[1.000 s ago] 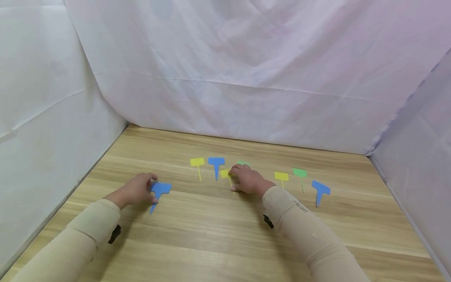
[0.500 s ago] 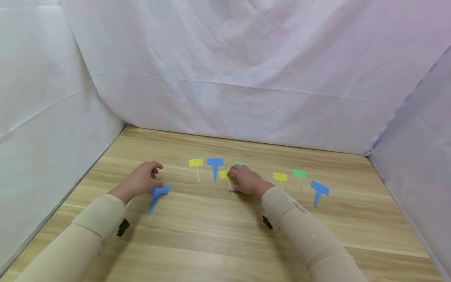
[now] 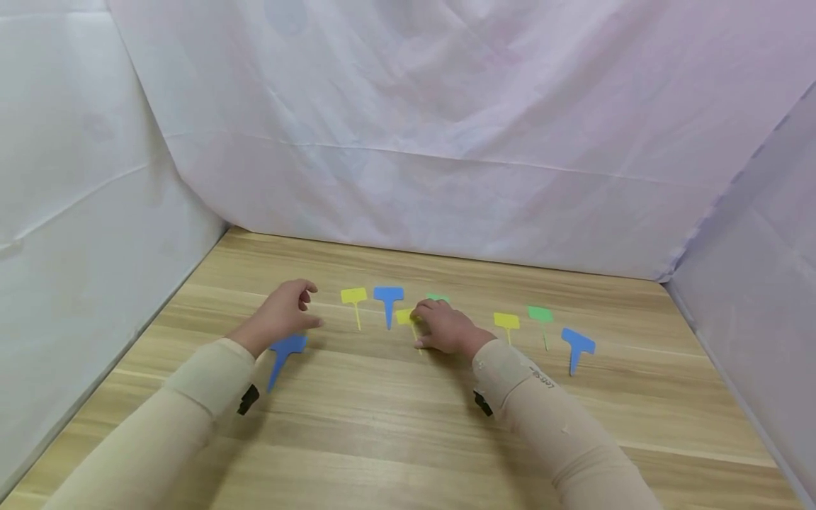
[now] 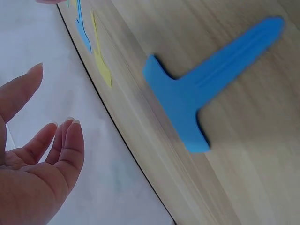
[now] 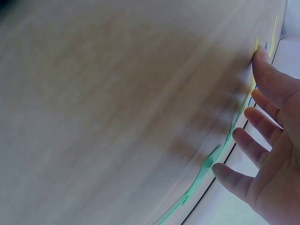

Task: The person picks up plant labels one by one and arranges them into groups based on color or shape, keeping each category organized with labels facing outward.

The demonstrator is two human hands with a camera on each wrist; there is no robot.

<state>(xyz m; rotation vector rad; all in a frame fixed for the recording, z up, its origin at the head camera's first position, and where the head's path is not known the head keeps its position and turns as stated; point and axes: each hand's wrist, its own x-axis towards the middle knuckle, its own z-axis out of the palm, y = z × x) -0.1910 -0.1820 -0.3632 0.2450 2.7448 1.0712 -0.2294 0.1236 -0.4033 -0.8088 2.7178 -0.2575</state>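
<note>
My left hand (image 3: pixel 278 314) hovers just beyond a blue T-shaped plant label (image 3: pixel 287 347), thumb and fingers apart with nothing between them. That label lies flat on the wooden table, its stem toward me, and shows whole in the left wrist view (image 4: pixel 187 98). Over a yellow plant label (image 3: pixel 403 316) at mid-table is my right hand (image 3: pixel 448 328), its fingers spread and its thumb tip at the label's thin stem. Part of that label's head is hidden by the fingers. A green label (image 3: pixel 438 297) peeks out behind the same hand.
Left of the right hand lie another yellow label (image 3: pixel 353 295) and a blue one (image 3: pixel 389 297). To its right are a yellow label (image 3: pixel 506 321), a green one (image 3: pixel 540 313) and a blue one (image 3: pixel 578 342). White cloth (image 3: pixel 408 191) walls the table's back and sides.
My left hand has let go of the blue plant label and moved up and to the right, away from it. The label stays on the table. My right hand has hardly moved.
</note>
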